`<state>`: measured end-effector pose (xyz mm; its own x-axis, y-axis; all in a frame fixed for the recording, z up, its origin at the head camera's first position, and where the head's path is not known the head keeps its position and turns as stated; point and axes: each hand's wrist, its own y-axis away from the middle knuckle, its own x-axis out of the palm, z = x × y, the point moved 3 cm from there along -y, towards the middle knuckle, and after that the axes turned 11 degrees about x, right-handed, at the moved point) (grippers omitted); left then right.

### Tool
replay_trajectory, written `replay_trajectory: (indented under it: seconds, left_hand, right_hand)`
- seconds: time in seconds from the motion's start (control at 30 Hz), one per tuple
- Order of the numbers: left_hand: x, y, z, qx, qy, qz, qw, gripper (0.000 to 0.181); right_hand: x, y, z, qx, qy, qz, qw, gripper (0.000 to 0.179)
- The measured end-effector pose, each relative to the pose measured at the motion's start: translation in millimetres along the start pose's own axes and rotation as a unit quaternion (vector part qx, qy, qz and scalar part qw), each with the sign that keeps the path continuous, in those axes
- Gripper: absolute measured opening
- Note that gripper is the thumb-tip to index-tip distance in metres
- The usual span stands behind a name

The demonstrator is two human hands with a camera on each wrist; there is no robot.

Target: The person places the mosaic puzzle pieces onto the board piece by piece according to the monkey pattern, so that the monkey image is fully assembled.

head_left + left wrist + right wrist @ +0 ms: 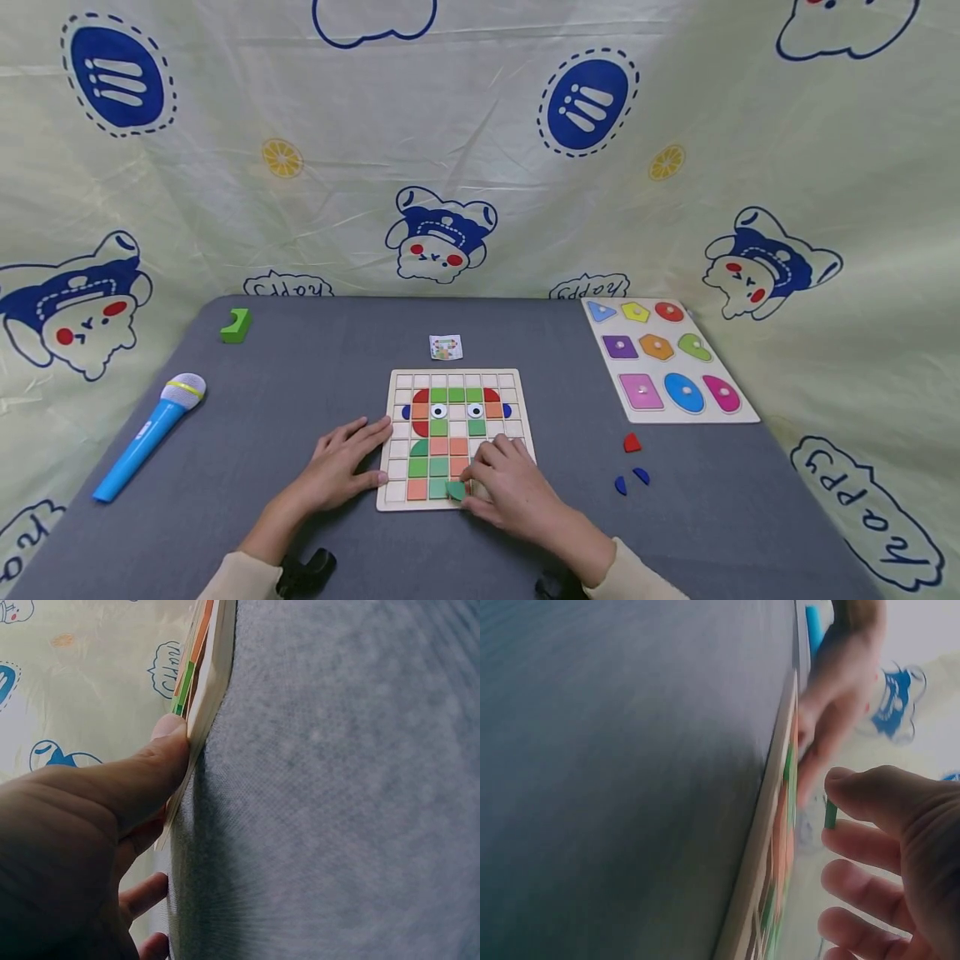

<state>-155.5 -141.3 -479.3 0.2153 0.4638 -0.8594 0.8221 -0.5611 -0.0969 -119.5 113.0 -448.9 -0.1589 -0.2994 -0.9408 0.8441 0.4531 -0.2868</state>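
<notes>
A square wooden puzzle board (383,496) with a raised grid lies on the table, part filled with green, salmon, red and blue pieces and two eye pieces (438,411). Over its lower rows my right hand (517,490) pinches a small green tile (455,491) between thumb and forefinger. That tile (830,813) shows edge-on in the right wrist view, held off the board. My left hand (339,467) rests against the board's left side, fingers extended and thumb touching the rim. The right hand hides the board's lower right squares.
Beyond the board lies a small picture card (446,347). A knobbed shape puzzle (615,392) stands at the back right, with a red piece (632,442) and two blue half-rounds (641,476) nearer. Leftward are a toy microphone (150,437) and a green block (236,326).
</notes>
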Motion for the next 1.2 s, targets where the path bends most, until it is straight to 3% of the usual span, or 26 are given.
replay_trajectory:
  seconds: [0.23, 0.47, 1.2]
  left_hand:
    - [-0.1, 0.7, 0.6, 0.004, -0.003, -0.004, 1.0, 0.067]
    - [-0.7, 0.3, -0.6, 0.01, 0.002, -0.005, 0.9999, 0.065]
    - [-0.1, 0.4, 0.6, -0.002, -0.007, 0.008, 0.9999, 0.065]
  right_hand:
    - [16, -21.8, 30, -0.033, 0.009, 0.029, 0.999, 0.022]
    - [25, -36.2, 48, -0.046, 0.024, 0.03, 0.9982, 0.022]
    - [36, -45.1, 56, -0.056, 0.057, 0.023, 0.9966, 0.023]
